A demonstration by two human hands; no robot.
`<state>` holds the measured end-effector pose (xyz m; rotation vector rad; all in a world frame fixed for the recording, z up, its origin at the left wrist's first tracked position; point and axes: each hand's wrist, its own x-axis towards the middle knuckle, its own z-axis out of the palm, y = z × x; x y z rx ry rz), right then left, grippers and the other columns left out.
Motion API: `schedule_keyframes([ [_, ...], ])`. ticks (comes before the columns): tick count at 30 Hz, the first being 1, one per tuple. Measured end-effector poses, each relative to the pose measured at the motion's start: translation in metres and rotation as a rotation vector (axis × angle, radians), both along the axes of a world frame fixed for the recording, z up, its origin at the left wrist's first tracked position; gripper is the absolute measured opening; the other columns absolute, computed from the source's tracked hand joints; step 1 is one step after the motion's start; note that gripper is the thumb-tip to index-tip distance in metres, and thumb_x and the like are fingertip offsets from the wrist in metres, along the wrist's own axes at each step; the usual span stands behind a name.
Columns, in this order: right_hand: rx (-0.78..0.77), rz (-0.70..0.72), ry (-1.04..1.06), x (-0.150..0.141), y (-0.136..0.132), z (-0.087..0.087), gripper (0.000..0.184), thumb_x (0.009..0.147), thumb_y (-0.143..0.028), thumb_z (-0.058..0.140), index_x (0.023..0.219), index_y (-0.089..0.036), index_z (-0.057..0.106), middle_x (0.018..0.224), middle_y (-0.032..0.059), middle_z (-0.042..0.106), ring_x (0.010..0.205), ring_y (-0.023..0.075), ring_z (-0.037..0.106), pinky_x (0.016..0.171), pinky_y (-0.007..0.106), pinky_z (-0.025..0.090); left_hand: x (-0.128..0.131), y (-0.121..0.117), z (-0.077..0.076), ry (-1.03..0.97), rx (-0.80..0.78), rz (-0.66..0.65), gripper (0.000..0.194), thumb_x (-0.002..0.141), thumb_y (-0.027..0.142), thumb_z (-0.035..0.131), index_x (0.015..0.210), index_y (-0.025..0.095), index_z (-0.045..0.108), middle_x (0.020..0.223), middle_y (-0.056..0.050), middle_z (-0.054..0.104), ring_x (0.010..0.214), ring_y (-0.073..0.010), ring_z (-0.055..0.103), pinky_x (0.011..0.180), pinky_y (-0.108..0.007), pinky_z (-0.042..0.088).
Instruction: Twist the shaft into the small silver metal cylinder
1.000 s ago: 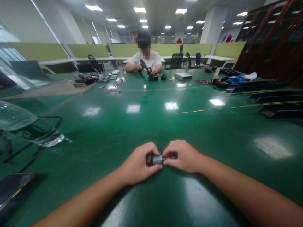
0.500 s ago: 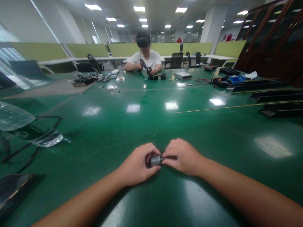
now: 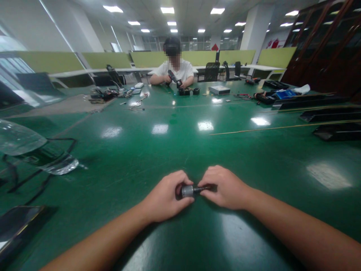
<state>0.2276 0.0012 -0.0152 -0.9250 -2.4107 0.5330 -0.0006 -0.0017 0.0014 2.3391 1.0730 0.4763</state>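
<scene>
L hand clamped round grey cyl. btwn hands, over surface; R hand pinches dark shaft just R of cyl. Prob. metal: stiff, dense for size, bit slick; best grip full round body, shaft by pinch.

Head view, forward (and down).

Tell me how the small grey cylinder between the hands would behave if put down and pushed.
The grey cylinder would probably roll on the glossy green tabletop, since its side looks round. Its metallic sheen suggests something stiff, perhaps heavy for its size. The thinner dark shaft at one end might make it veer.
</scene>
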Motion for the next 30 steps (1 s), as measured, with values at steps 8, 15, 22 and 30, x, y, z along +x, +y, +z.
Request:
schedule_keyframes([
  [8, -0.038, -0.019, -0.015, 0.011, 0.003, 0.004, 0.009, 0.077, -0.020, 0.068, 0.085, -0.020, 0.071, 0.080, 0.0018, 0.070, 0.080, 0.0179, 0.059, 0.077, 0.032, 0.041, 0.000, 0.000, 0.001, 0.015, -0.015, 0.015, 0.021, 0.074, 0.021, 0.069, 0.090, 0.019, 0.056, 0.084, 0.000, 0.057, 0.076, -0.0168, 0.053, 0.069, -0.027, 0.038],
  [15, -0.055, -0.010, -0.024, 0.014, 0.004, 0.005, 0.009, 0.076, -0.019, 0.068, 0.085, -0.020, 0.070, 0.080, 0.0018, 0.069, 0.080, 0.0176, 0.059, 0.077, 0.032, 0.040, 0.001, -0.001, 0.003, 0.009, -0.021, 0.015, 0.021, 0.073, 0.021, 0.069, 0.090, 0.019, 0.057, 0.084, -0.001, 0.058, 0.076, -0.0172, 0.053, 0.070, -0.028, 0.039],
  [22, -0.059, -0.011, -0.065, 0.022, 0.006, 0.012, 0.009, 0.074, -0.017, 0.068, 0.082, -0.020, 0.070, 0.077, 0.0002, 0.069, 0.076, 0.0159, 0.059, 0.077, 0.032, 0.040, 0.000, -0.001, 0.003, 0.005, -0.024, 0.014, 0.021, 0.074, 0.021, 0.070, 0.092, 0.019, 0.058, 0.085, -0.001, 0.058, 0.078, -0.0173, 0.053, 0.071, -0.028, 0.039],
  [30, -0.125, -0.037, -0.101, 0.032, 0.013, 0.018, 0.010, 0.070, -0.014, 0.067, 0.079, -0.018, 0.071, 0.074, 0.0009, 0.068, 0.071, 0.0148, 0.060, 0.070, 0.028, 0.043, 0.000, -0.001, 0.003, 0.009, -0.029, 0.008, 0.021, 0.074, 0.021, 0.070, 0.092, 0.019, 0.058, 0.084, -0.001, 0.057, 0.077, -0.0174, 0.053, 0.071, -0.029, 0.039],
])
